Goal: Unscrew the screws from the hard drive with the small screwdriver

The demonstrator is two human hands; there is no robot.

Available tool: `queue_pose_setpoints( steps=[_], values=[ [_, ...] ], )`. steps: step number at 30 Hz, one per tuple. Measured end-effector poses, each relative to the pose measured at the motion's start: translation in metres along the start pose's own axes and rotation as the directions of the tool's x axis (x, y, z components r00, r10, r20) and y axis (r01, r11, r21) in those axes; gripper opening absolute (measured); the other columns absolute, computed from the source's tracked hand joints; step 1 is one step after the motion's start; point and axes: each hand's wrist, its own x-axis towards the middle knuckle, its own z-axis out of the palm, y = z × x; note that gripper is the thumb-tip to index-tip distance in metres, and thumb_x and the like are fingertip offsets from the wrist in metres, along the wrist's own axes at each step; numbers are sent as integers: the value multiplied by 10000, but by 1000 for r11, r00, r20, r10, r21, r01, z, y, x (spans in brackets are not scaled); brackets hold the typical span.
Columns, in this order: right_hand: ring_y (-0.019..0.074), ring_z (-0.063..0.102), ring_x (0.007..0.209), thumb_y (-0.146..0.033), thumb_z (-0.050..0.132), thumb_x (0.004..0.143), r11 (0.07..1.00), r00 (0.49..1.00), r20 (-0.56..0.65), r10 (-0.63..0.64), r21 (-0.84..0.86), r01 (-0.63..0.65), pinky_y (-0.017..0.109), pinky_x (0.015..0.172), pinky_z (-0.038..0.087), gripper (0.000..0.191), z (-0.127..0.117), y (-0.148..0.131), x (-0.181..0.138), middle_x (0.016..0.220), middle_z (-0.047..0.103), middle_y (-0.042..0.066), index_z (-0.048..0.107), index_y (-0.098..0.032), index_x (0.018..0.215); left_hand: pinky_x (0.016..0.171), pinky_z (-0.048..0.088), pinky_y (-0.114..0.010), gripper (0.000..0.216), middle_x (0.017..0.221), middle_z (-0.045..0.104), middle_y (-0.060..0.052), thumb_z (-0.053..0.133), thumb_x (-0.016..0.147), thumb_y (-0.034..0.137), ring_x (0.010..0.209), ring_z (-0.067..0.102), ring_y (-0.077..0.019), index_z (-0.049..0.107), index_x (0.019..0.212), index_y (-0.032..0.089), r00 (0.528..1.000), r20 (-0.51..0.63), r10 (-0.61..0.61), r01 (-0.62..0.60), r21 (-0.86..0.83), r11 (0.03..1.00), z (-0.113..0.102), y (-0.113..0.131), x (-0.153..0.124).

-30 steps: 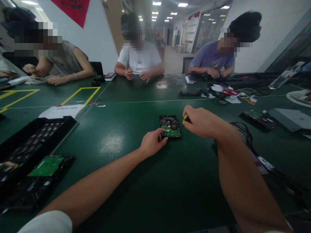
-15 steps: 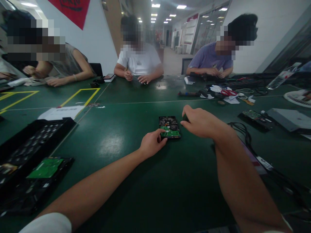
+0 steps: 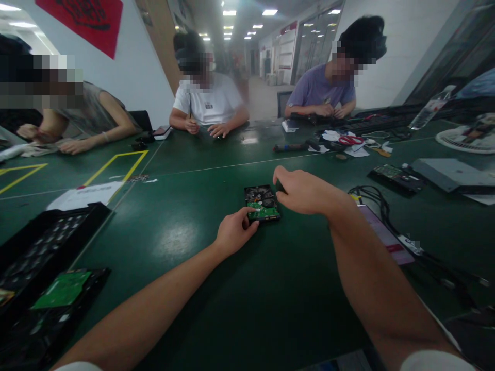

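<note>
A hard drive (image 3: pixel 263 198) with a green circuit board on its near half lies on the green table. My left hand (image 3: pixel 235 229) grips its near left corner, the index finger on the board and the thumb at the near edge. Close by the drive's right side, my right hand (image 3: pixel 303 190) is curled with thumb and fingers bent inward. Between those fingers there may be a small dark thing, but I cannot make it out.
At left stand a black tray (image 3: pixel 46 239) and another drive with a green board (image 3: pixel 64 289). To the right are a phone (image 3: pixel 386 234), black cables (image 3: pixel 381 203), a further drive (image 3: pixel 396 178) and a grey metal box (image 3: pixel 452 172). Several people sit across the table (image 3: pixel 185 170).
The camera view has turned slightly, so the scene sits further left. My left hand keeps its grip on the hard drive; my right hand stays curled at the drive's right side.
</note>
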Motion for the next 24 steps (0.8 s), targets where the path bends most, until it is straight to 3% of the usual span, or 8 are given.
queue_pose_setpoints(
  steps=[3, 9, 15, 18, 24],
  values=[
    [356, 756, 998, -304, 551, 979, 998, 999, 7, 48, -42, -47, 382, 779, 511, 298, -3, 0, 0, 1085, 789, 194, 617, -156, 1229, 677, 462, -291, 363, 766, 677, 27, 676, 964, 392, 676, 644, -166, 688, 1291, 234, 1000, -1, 2, -2, -2, 1000, 0, 0, 0],
    [421, 751, 1070, -496, 545, 1012, 986, 992, -21, 123, -111, -125, 439, 814, 545, 439, -2, 3, 3, 1125, 780, 246, 642, -132, 1237, 685, 462, -286, 363, 750, 667, 32, 677, 969, 390, 679, 641, -162, 684, 1296, 234, 1000, -11, 7, -7, 3, 1000, 2, -3, -1],
    [343, 740, 1079, -314, 554, 966, 999, 1000, -17, 13, 30, -13, 381, 857, 518, 414, 2, 5, 4, 1211, 771, 189, 560, -156, 1349, 687, 460, -289, 377, 756, 676, 26, 679, 968, 379, 693, 648, -170, 681, 1311, 222, 1000, 4, 2, -2, 1, 1000, -1, 1, 0],
    [338, 734, 1059, -248, 525, 952, 999, 999, -14, 42, 22, -41, 375, 843, 500, 370, 2, 5, 5, 1196, 770, 193, 573, -148, 1305, 686, 460, -290, 374, 752, 673, 28, 685, 964, 371, 686, 642, -167, 686, 1307, 223, 1000, 1, 1, -1, 2, 1000, -1, 2, 0],
    [324, 736, 1008, -305, 519, 990, 998, 998, -12, 60, -37, -60, 370, 832, 489, 305, 3, 8, 8, 1137, 788, 165, 609, -176, 1252, 676, 461, -286, 385, 759, 677, 26, 690, 963, 377, 690, 644, -165, 685, 1318, 228, 1000, -3, 7, -7, 2, 1000, 1, -2, 0]
  ],
)
